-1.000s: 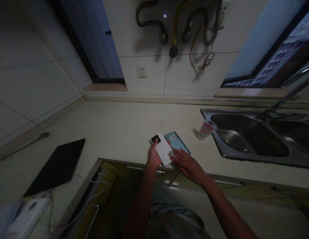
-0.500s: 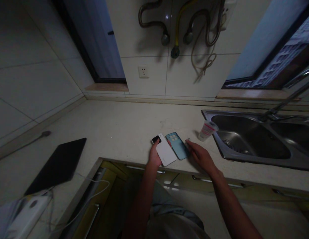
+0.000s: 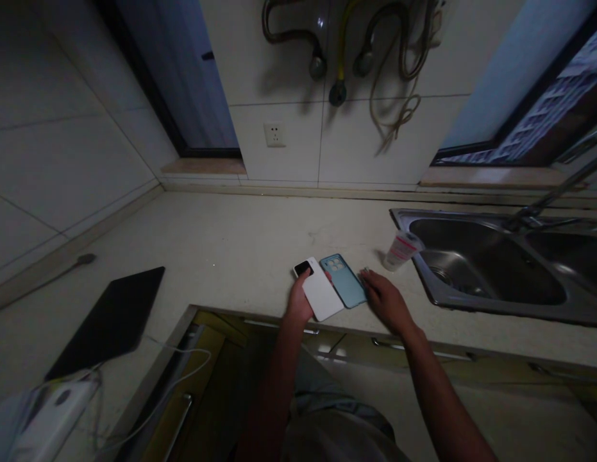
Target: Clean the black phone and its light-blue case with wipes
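Observation:
A white phone with a black camera block at its top left corner is gripped in my left hand, thumb on the back near the camera block. Just right of it a light blue phone case lies on the counter, its camera cutouts at the far end. My right hand is beside the case's right edge, fingers closed. At its fingertips is a small pale, shiny bit, too small to name. A translucent plastic cup with red print stands tilted beyond my right hand.
A double steel sink with a tap is set into the counter at right. On the left lie a flat black panel, a white device and a white cable. Pipes hang on the wall behind, above a socket.
The view has shifted slightly. Both hands stay almost where they were, the left with the white phone in it, the right beside the case.

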Available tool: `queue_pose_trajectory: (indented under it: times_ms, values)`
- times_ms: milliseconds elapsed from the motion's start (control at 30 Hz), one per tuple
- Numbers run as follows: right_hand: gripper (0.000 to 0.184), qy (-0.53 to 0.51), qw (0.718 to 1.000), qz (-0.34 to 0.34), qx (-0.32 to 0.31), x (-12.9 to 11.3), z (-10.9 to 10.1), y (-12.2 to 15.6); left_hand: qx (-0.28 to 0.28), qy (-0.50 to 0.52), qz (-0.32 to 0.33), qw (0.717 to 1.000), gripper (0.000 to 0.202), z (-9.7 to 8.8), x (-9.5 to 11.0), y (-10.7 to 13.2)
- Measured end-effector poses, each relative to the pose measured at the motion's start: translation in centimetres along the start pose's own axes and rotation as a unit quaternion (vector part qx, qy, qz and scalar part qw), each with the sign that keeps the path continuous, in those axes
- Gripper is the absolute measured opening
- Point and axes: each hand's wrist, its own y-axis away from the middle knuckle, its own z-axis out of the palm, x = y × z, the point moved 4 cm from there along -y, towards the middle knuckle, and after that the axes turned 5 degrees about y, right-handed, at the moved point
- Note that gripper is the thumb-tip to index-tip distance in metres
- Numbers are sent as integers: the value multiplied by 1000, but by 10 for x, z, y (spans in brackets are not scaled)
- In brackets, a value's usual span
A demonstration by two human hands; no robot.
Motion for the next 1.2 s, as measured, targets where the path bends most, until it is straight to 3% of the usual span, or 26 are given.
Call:
queue_pose_trajectory:
  times_ms: [400,667,967,1200]
  values:
    - [36,-35,998,-7,55,-6,-7,4,0,-5,2,1000,35,-5,-2,-4]
    - [29,-61,992,-54,96,-49,-8,17,-9,-12,6,1000,35,-8,-1,-6]
    - [31,-119,980,-153,47,-105,-7,27,-27,-11,1,1000,36,-3,-2,-4]
    - [34,-134,974,-183,6,-123,6,26,-33,-5,-15,999,33,1,-2,-1]
